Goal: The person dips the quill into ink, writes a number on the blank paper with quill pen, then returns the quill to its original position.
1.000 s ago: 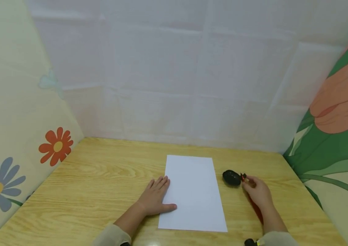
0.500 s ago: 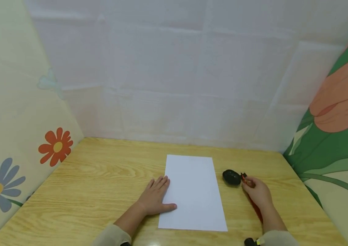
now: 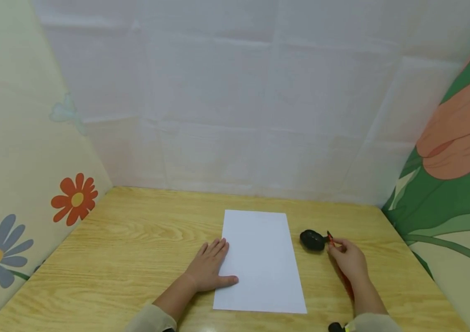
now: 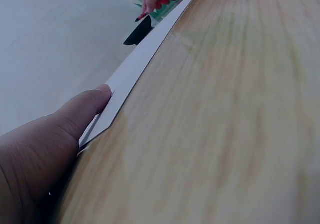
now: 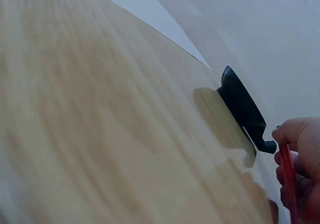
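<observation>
My left hand (image 3: pixel 209 268) lies with fairly straight fingers across the left edge of a white sheet of paper (image 3: pixel 259 263). In the left wrist view its thumb (image 4: pixel 82 109) rests on the paper's edge. To the right of the sheet, my right hand (image 3: pixel 350 260) pinches a slim red pen (image 5: pixel 289 184) with a dark tip. Just left of those fingers sits a glossy black oval object (image 3: pixel 312 240) with a short neck, resembling a pen stand. In the right wrist view the neck ends close to my fingertips; whether they touch is unclear.
A wood-grain table (image 3: pixel 135 240) carries everything. White cloth (image 3: pixel 235 101) hangs behind it, with flower-printed cloth (image 3: pixel 459 203) at the sides. A small dark item (image 3: pixel 336 327) shows by the right cuff.
The red pen has turned slightly in my right fingers, and its dark tip now shows more clearly above them. My left hand and the paper stay in place.
</observation>
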`<state>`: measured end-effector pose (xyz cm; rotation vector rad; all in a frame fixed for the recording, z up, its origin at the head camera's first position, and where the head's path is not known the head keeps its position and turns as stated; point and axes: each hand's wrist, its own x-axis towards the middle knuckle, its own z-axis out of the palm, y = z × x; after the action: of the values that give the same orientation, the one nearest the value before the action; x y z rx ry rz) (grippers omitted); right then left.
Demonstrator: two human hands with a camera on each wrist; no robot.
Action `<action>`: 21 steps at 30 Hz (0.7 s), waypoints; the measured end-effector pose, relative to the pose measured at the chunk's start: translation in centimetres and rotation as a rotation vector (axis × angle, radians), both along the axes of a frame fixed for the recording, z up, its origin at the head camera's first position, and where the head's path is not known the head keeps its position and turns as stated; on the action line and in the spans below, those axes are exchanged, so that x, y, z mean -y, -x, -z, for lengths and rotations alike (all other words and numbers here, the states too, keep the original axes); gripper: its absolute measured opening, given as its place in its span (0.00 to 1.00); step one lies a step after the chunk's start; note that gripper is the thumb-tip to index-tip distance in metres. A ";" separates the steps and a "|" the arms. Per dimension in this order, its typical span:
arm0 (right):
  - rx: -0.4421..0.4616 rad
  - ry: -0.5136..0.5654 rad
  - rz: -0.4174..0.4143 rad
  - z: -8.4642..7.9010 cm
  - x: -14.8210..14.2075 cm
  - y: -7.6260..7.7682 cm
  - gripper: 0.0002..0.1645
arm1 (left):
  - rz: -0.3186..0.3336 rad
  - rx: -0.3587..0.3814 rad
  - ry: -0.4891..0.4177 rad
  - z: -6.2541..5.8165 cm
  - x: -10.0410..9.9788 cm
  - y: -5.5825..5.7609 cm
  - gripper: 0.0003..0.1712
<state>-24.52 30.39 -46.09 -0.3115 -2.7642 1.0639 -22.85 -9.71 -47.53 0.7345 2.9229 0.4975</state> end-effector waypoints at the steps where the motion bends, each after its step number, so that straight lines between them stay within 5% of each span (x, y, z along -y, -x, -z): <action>1: 0.001 0.009 0.002 -0.1 0.1 0.0 0.27 | -0.001 0.001 -0.001 0.0 0.0 0.0 0.61; 12: -0.025 0.120 0.041 -0.8 1.0 -0.2 0.25 | -0.009 -0.004 0.006 -0.1 -0.1 0.0 0.61; 21: -0.075 0.354 0.071 -1.3 1.8 -0.5 0.30 | -0.006 -0.007 -0.007 0.0 0.0 0.0 0.60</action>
<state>-23.97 28.62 -44.82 -0.4010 -2.4706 1.5109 -22.83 -9.70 -47.54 0.7303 2.9325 0.5076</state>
